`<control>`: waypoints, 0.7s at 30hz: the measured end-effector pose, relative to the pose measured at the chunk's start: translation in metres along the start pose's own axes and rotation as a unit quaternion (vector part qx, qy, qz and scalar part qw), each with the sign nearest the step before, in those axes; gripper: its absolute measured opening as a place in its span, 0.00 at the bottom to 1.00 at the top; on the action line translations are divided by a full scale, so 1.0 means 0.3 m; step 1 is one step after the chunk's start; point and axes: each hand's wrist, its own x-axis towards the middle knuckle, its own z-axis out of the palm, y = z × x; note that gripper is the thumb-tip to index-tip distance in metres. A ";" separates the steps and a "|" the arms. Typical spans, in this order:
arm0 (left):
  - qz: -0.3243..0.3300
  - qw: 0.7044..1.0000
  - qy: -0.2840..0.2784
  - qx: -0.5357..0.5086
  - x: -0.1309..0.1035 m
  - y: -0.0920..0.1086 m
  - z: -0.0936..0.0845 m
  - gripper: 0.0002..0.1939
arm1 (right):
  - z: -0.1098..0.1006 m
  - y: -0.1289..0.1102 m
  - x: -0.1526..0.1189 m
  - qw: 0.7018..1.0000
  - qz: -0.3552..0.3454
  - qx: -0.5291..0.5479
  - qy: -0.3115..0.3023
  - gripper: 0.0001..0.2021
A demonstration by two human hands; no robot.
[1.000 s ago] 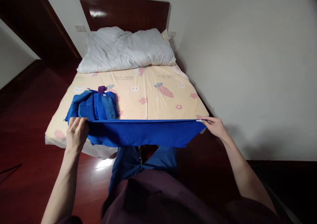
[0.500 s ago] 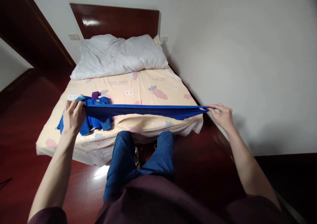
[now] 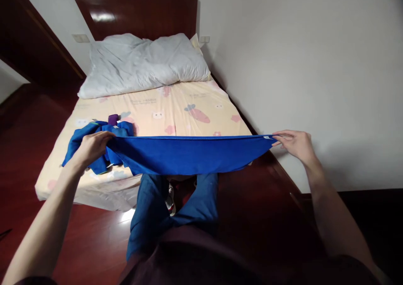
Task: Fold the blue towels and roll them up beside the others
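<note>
A blue towel (image 3: 192,152) with a stitched edge hangs stretched between my two hands, above the front of the bed. My left hand (image 3: 93,148) pinches its left top corner, fingers closed. At the opposite corner, beside a small white tag (image 3: 267,137), my right hand (image 3: 297,144) grips the edge between thumb and fingers. The towel's lower part droops in front of my knees. Behind my left hand lies a crumpled heap of blue cloth (image 3: 83,136) on the bed, with a purple piece (image 3: 113,119) on top. My left hand and the towel partly hide the heap.
The bed (image 3: 176,108) has a pale yellow sheet printed with carrots. White bedding (image 3: 147,64) lies against the dark wooden headboard (image 3: 141,16). A white wall (image 3: 315,66) runs along the right. Dark red flooring (image 3: 94,230) surrounds the bed.
The towel has turned from a narrow, nearly edge-on strip to a broader hanging face. My hands have moved farther apart, the right one going right. The view has shifted slightly.
</note>
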 end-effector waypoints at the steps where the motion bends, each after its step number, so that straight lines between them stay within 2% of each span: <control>1: -0.021 0.999 -0.021 -0.017 0.032 -0.010 0.011 0.21 | 0.011 0.008 0.035 1.000 0.007 0.027 -0.004 0.06; 3: -0.050 0.996 -0.050 -0.057 0.105 -0.036 0.045 0.22 | 0.047 0.025 0.115 0.997 0.016 0.071 -0.002 0.04; 6: -0.051 0.990 -0.065 -0.114 0.239 -0.068 0.113 0.25 | 0.126 0.040 0.251 0.994 0.042 0.099 0.003 0.02; 8: -0.048 0.989 -0.066 -0.125 0.340 -0.072 0.149 0.21 | 0.186 0.036 0.350 0.993 0.054 0.102 0.006 0.03; 11: -0.041 0.995 -0.027 -0.082 0.475 -0.049 0.162 0.13 | 0.270 0.015 0.498 0.995 0.027 0.095 0.032 0.03; 13: -0.021 0.998 0.032 -0.041 0.527 -0.026 0.147 0.13 | 0.316 -0.002 0.586 0.993 -0.012 0.097 0.070 0.05; 15: 0.016 0.995 0.099 -0.015 0.537 -0.005 0.127 0.16 | 0.355 -0.012 0.653 0.986 -0.062 0.105 0.114 0.07; 17: 0.053 0.987 0.149 -0.002 0.509 0.004 0.116 0.20 | 0.394 -0.005 0.693 0.977 -0.106 0.112 0.144 0.09; 19: 0.075 0.984 0.164 0.011 0.460 -0.004 0.129 0.24 | 0.434 0.022 0.707 0.972 -0.136 0.107 0.162 0.11; 21: 0.089 0.984 0.152 0.012 0.402 -0.033 0.172 0.26 | 0.476 0.072 0.695 0.970 -0.174 0.057 0.161 0.13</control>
